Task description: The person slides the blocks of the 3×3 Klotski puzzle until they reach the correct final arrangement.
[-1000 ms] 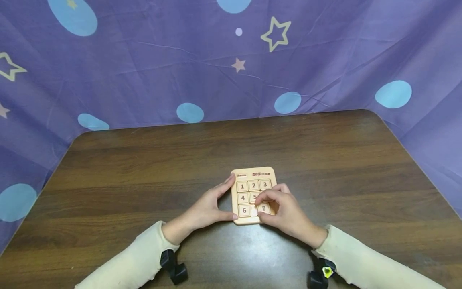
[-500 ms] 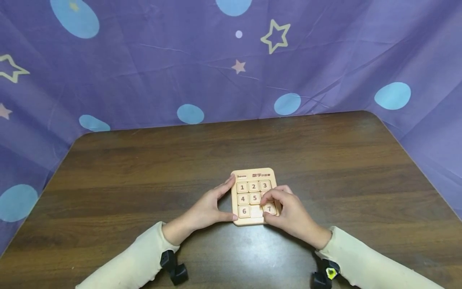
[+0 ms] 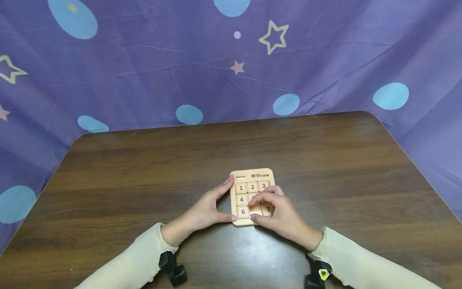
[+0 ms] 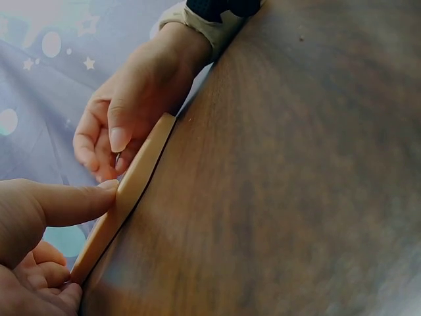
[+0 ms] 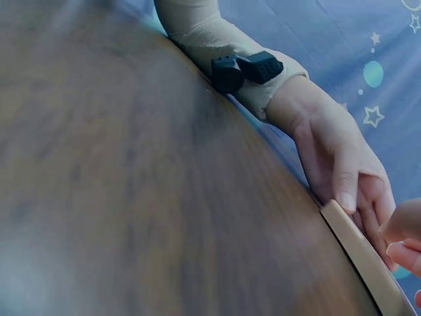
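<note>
In the head view a wooden sliding number puzzle (image 3: pixel 249 222) lies flat on the table. My left hand (image 3: pixel 205 208) grips its left side, thumb at the lower corner and fingertips at the upper one; the left wrist view shows that thumb (image 4: pixel 92 197) against the puzzle's edge. Over the lower part hovers my right hand (image 3: pixel 285 212), thumb and index finger bent and apart, tips near the bare bottom-middle slot. Left of that slot sits tile 6 (image 3: pixel 243 212); tile 7 (image 3: pixel 267 209) is at the right, partly covered. Fingers hide most of tile 5 and the right of the middle row.
The brown wooden table (image 3: pixel 144 168) extends on all sides of the puzzle. A purple curtain (image 3: pixel 162 60) with stars and blue dots hangs behind it. Black wrist cameras (image 3: pixel 173 269) are strapped on both sleeves.
Tile 7 has slid right into the bottom-right corner. My right hand went right with it, then came back left toward tile 6. The left hand has kept its hold.
</note>
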